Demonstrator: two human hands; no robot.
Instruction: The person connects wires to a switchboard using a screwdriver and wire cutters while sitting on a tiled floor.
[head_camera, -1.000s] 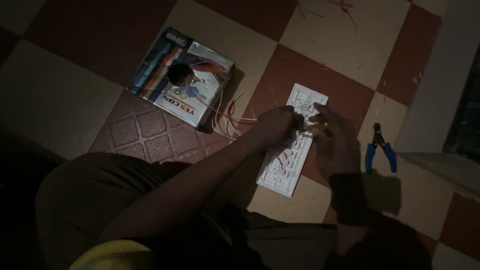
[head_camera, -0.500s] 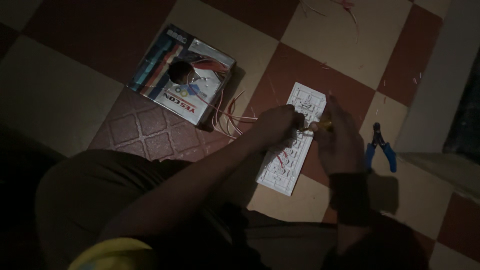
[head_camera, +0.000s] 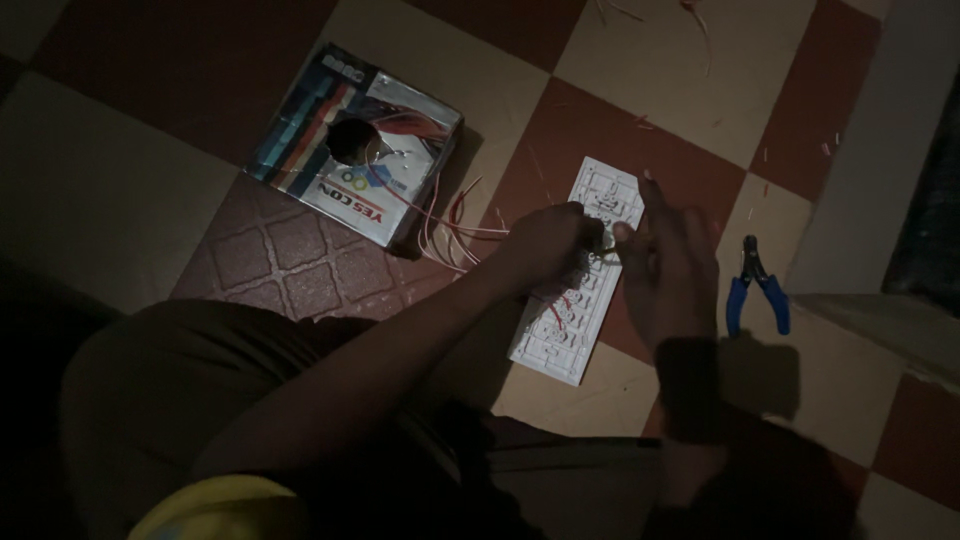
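A long white switch plate (head_camera: 582, 268) lies on the checkered floor tiles, with small modules and red wires on its back. My left hand (head_camera: 545, 245) rests on its left side, fingers curled and pinching something small at the plate's middle; what it grips is too dark to tell. My right hand (head_camera: 672, 262) hovers over the plate's right side, fingers partly spread, thumb and forefinger meeting the left hand's fingertips. Thin red wires (head_camera: 455, 225) run from the plate toward a box.
A flat cardboard wire box (head_camera: 350, 145) with a round hole lies at upper left. Blue-handled pliers (head_camera: 755, 290) lie right of my right hand. Wire scraps (head_camera: 695, 20) dot the far tiles. A pale wall edge (head_camera: 860, 200) rises on the right. My knee fills the lower left.
My right hand has lifted slightly and spread its fingers over the plate. My left hand stays on the plate's middle.
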